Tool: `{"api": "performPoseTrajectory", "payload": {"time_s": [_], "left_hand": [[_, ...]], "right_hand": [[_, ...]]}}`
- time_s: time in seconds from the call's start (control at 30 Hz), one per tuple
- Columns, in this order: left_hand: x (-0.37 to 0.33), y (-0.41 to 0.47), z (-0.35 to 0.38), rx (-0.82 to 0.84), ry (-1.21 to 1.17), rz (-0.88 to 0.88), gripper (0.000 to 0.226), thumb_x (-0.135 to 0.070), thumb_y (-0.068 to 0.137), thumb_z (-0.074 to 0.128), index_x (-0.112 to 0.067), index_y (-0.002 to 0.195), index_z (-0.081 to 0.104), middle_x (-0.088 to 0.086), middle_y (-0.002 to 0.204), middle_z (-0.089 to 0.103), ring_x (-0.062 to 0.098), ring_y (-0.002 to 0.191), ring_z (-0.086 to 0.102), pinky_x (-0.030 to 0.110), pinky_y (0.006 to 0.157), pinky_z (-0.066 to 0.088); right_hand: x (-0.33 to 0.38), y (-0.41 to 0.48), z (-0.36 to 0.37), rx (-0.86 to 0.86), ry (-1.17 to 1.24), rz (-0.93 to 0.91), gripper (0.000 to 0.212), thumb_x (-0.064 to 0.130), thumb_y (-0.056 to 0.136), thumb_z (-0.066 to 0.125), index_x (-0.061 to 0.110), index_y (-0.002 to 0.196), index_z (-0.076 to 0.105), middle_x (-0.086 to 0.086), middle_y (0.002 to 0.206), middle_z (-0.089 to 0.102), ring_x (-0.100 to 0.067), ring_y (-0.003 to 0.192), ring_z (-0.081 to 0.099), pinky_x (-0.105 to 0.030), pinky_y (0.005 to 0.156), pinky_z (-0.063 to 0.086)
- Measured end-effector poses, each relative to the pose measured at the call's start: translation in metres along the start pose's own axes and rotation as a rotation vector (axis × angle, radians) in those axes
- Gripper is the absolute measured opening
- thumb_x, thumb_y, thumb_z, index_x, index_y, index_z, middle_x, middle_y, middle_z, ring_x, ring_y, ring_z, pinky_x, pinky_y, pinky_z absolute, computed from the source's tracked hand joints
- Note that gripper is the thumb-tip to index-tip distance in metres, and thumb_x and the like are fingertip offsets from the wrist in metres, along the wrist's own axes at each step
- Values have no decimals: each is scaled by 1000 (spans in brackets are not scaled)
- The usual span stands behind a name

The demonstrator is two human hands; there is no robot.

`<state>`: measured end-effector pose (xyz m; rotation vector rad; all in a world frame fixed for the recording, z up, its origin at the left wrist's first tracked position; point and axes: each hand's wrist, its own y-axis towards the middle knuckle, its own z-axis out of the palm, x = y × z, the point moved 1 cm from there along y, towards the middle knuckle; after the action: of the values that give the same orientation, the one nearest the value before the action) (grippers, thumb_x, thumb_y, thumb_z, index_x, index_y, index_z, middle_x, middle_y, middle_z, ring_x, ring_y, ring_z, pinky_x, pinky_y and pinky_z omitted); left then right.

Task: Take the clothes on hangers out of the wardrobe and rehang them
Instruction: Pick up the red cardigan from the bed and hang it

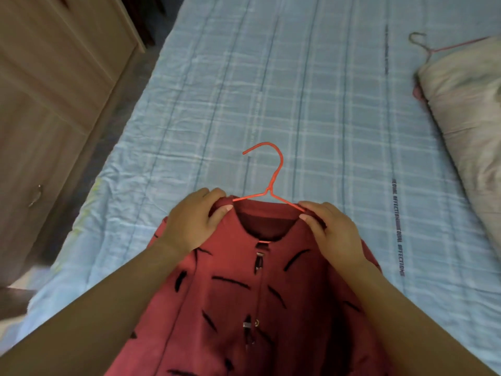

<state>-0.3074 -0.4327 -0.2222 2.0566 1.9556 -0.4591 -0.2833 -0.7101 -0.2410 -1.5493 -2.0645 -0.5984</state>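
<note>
Red garment (244, 294) on red hanger (271, 183), over bed (311, 90).
Left hand (193, 221) at 9 o'clock and right hand (332, 232) at 3 o'clock pinch its shoulders.

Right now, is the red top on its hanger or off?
On. The red hanger runs inside the collar of the red top, hook sticking out above; the left hand and right hand grip the shoulders.

The dark-red garment (230, 294) is matt cloth with 2 small shiny metal clasps (259, 260) down its front, its red hanger (273, 175) is thin, smooth wire with a faint sheen, the checked bedsheet (298, 90) is crinkled matt cloth, and the cabinet (54, 77) shows pale matt wood grain.
</note>
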Motion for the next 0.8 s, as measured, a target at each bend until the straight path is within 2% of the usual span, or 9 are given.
{"api": "performPoseTrajectory", "payload": {"time_s": [0.07, 0.13, 0.27, 0.4, 0.47, 0.53, 0.63, 0.73, 0.8], "left_hand": [[-12, -25, -28, -28, -11, 3, 43, -55, 87, 35, -22, 100, 58, 0, 80, 55, 25, 77, 58, 33, 64, 45], [-26, -51, -58, -57, 6, 2, 43, -55, 88, 36, -20, 100, 59, 0, 79, 53, 25, 78, 57, 31, 65, 41], [-53, -117, -116, -139, 44, -28, 47, -54, 89, 35, -16, 101, 59, 5, 82, 53, 28, 82, 56, 36, 71, 45], [-75, -188, -164, -286, 45, -72, 42, -51, 89, 40, -15, 100, 59, 4, 81, 54, 25, 80, 54, 27, 69, 35], [-81, -220, -182, -338, 42, -111, 43, -53, 89, 41, -16, 101, 59, 5, 83, 56, 26, 83, 55, 30, 72, 38], [-88, -251, -202, -405, 48, -159, 45, -54, 88, 40, -15, 102, 59, 6, 87, 59, 28, 85, 56, 32, 74, 40], [-97, -301, -237, -537, 93, -208, 42, -50, 88, 43, -12, 96, 59, 8, 83, 57, 31, 80, 56, 29, 69, 34], [-102, -358, -271, -672, 149, -326, 42, -53, 87, 42, -14, 92, 57, -1, 79, 49, 29, 79, 54, 32, 65, 37], [-102, -395, -289, -745, 174, -381, 41, -52, 87, 42, -14, 94, 57, -3, 81, 50, 27, 81, 54, 30, 66, 37]], "right_hand": [[25, -16, -24, -15, 16, -51, 37, 42, 88, 46, 20, 112, 65, -1, 89, 64, -10, 85, 55, -14, 72, 36], [49, -34, -47, -17, 15, -92, 32, 39, 89, 51, 22, 113, 64, 0, 89, 64, -13, 85, 58, -17, 72, 38], [102, -85, -83, -42, -8, -225, 34, 42, 92, 42, 27, 116, 60, 5, 91, 60, -8, 87, 55, -22, 70, 42], [144, -119, -114, -54, 60, -369, 35, 38, 93, 41, 22, 119, 59, 2, 92, 60, -10, 86, 55, -21, 72, 42], [165, -127, -124, -17, 94, -439, 38, 38, 93, 40, 21, 121, 58, 1, 96, 62, -13, 88, 58, -25, 74, 46], [189, -133, -133, 2, 134, -519, 39, 38, 92, 41, 18, 121, 58, -1, 101, 64, -12, 92, 58, -20, 80, 43], [232, -142, -142, 11, 237, -633, 37, 32, 89, 52, 11, 120, 59, -3, 112, 66, -8, 102, 56, -8, 92, 35], [279, -156, -146, 36, 325, -751, 36, 29, 88, 55, 8, 117, 60, -3, 113, 65, -8, 105, 56, -6, 94, 34], [309, -166, -144, 65, 356, -808, 32, 24, 87, 58, 7, 114, 62, -3, 111, 67, -7, 103, 56, -4, 93, 34]]}}
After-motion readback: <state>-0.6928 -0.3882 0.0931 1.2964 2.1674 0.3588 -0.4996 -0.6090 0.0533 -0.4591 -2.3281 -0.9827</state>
